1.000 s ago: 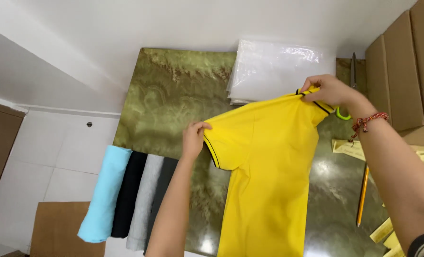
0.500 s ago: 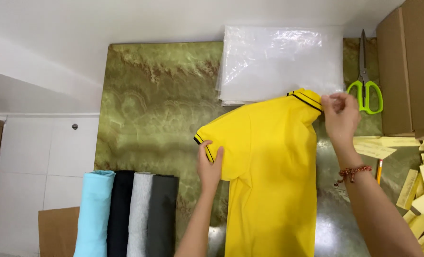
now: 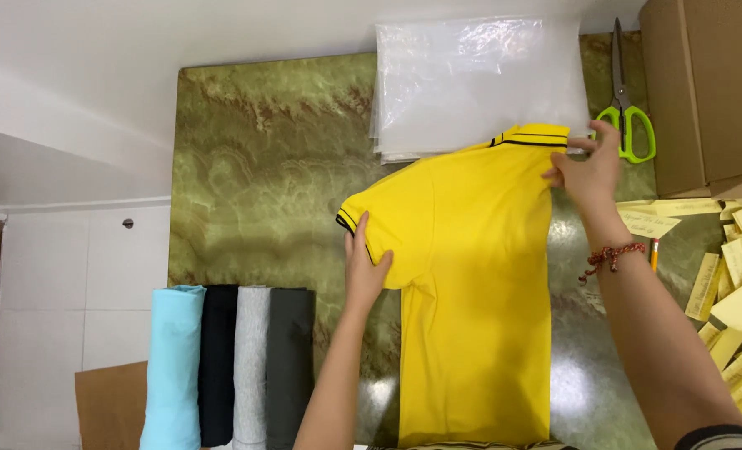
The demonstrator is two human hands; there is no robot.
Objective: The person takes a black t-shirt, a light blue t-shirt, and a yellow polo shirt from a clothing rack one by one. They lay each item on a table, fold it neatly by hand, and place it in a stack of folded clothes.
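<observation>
A yellow polo shirt (image 3: 471,283) with black trim lies folded lengthwise on the green marbled tabletop (image 3: 262,167). My left hand (image 3: 366,265) rests flat on its sleeve near the black-edged cuff. My right hand (image 3: 587,171) pinches the shirt's collar edge at the upper right. The collar end overlaps a stack of clear plastic bags (image 3: 475,79).
Green-handled scissors (image 3: 629,108) lie by a cardboard box (image 3: 708,92) at the top right. Yellow paper tags (image 3: 741,275) and a pencil (image 3: 654,252) are scattered at the right. Rolled fabrics in light blue, black, grey and dark grey (image 3: 229,367) sit at the lower left.
The shirt has come down from being held up and now lies flat on the table. Both hands moved down with it, and the view shifted so more of the table shows.
</observation>
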